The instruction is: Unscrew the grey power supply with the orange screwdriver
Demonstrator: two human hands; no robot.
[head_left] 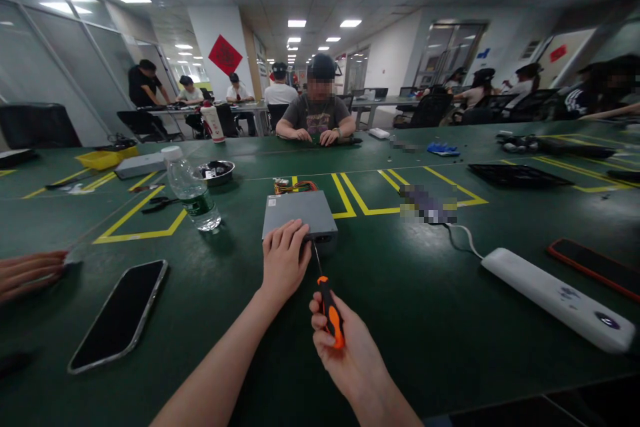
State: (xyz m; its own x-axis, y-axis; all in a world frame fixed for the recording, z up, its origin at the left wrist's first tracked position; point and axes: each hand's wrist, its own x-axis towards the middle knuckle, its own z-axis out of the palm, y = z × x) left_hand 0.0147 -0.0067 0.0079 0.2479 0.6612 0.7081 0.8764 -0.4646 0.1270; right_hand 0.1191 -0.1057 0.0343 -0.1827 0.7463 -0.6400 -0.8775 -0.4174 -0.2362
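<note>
A grey metal computer power supply lies on the green table in front of me, its socket side facing me and a bundle of coloured wires behind it. My left hand grips its near left part, fingers over the top and thumb down by the near face. In my right hand is an orange and black screwdriver, the fingers wrapped around its handle. The shaft points up and away from me, and its tip meets the near face of the power supply beside the socket. The exact contact point is too small to make out.
A smartphone and a water bottle stand to the left, with a metal bowl behind. At right lies a white power strip. Another person's hand rests at the left edge; a person sits opposite.
</note>
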